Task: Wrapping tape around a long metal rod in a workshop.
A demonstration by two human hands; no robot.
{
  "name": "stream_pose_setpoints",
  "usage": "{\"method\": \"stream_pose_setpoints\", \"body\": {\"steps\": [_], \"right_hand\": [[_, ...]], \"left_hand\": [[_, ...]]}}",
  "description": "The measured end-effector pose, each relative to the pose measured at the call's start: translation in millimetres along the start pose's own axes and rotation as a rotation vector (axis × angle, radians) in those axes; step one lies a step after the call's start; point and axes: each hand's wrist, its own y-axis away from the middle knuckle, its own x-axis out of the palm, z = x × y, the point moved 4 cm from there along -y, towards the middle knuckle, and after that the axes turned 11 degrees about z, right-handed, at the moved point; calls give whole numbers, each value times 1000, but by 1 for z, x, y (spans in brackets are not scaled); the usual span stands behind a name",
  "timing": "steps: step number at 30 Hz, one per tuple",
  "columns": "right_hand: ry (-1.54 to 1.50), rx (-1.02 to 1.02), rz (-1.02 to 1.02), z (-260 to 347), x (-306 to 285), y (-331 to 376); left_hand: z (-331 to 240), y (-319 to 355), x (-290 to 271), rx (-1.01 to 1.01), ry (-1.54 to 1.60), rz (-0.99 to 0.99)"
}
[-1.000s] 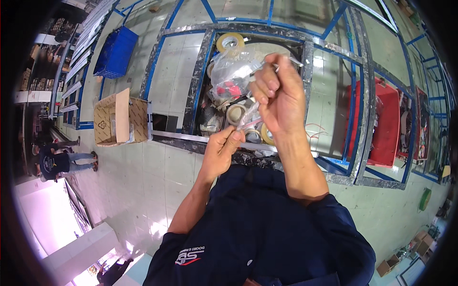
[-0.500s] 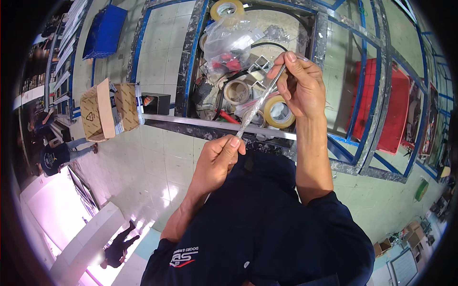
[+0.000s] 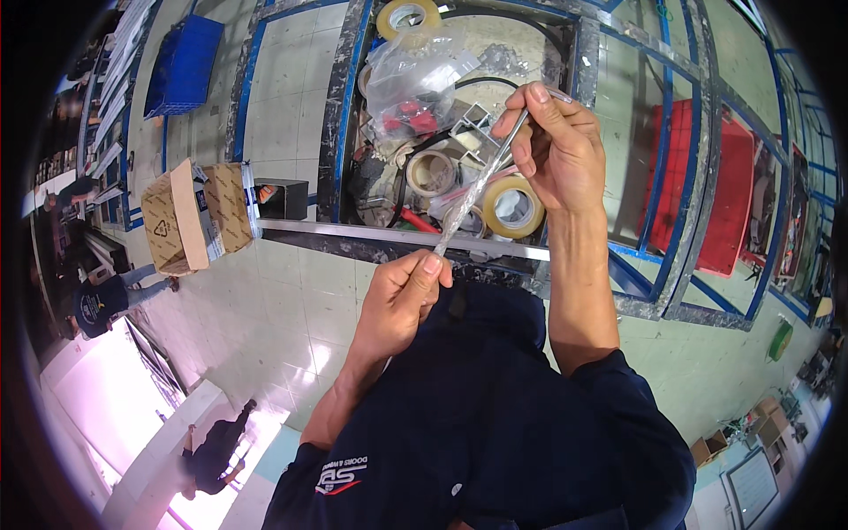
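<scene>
A thin L-shaped metal rod, like a hex key (image 3: 478,187), slants between my two hands, with clear, shiny plastic or tape around most of its long part. My left hand (image 3: 397,299) pinches the lower end between thumb and fingers. At the upper end, my right hand (image 3: 564,146) grips the bare metal near the bend, and the short leg sticks out past the fingertips. Behind the rod lie a roll of clear tape (image 3: 533,209) and a pale tape roll (image 3: 432,188), on a cluttered tray or bench top.
A clear plastic bag (image 3: 397,84) with red items and another tape roll (image 3: 387,24) lie farther back. An open cardboard box (image 3: 170,212) stands left, below a blue bin (image 3: 187,66). Red crates (image 3: 729,190) sit right among metal frames. Two people are at the far left.
Both hands keep the same hold, and the rod looks slightly more turned. The view has shifted a little. At lower left, the walking person has changed pose.
</scene>
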Motion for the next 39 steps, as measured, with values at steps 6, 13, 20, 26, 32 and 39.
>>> {"method": "stream_pose_setpoints", "body": {"steps": [6,13,20,26,32,39], "right_hand": [[29,14,-6,-5,6,-2],[186,76,-1,3,14,-11],[502,-268,-166,5,16,-6],[498,-229,-133,-1,14,-6],[471,-182,-90,-1,16,-6],[464,-139,-3,-1,15,-10]], "left_hand": [[-1,-3,-3,8,28,-5],[2,-7,-6,-14,97,-23],[3,-12,-4,-3,126,-14],[7,-10,-8,-7,154,-41],[10,-10,-9,0,165,-25],[7,-11,-7,17,174,-26]]}}
